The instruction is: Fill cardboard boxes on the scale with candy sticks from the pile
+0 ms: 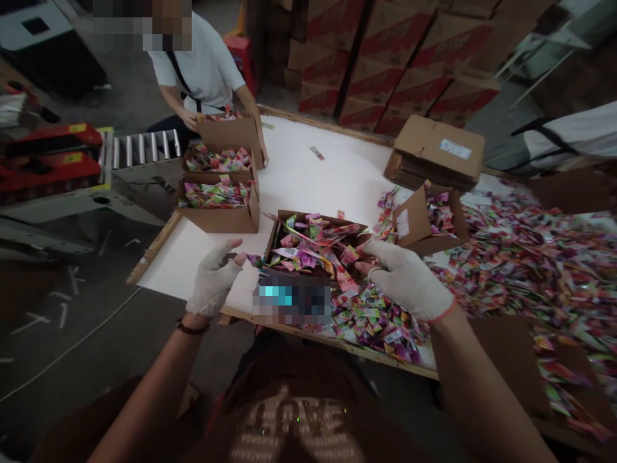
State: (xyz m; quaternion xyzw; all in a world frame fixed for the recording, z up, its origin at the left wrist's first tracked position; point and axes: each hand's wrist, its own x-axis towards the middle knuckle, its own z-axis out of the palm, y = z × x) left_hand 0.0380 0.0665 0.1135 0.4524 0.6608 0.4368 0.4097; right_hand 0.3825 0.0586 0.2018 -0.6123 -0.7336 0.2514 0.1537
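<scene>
An open carton (270, 243) heaped with small colourful packets (308, 247) stands in front of me at the table's near side. My left hand (212, 280), in a pale fingerless glove, is left of the carton, fingers apart. A purple packet (255, 260) sticks out by its fingertips; I cannot tell whether they touch. At the carton's right end is my right hand (405, 276), gloved alike, with fingers spread beside the heaped packets. Below the carton's front, a device with a blurred display (292, 300) shows.
Filled cartons (216, 222) stand at the left, by a person (205, 64) with a hand on one. A tilted carton (414, 225), flat cardboard stack (436, 151) and large packet pile (525, 257) lie right. A roller conveyor (144, 151) is left; stacked boxes (380, 64) stand behind.
</scene>
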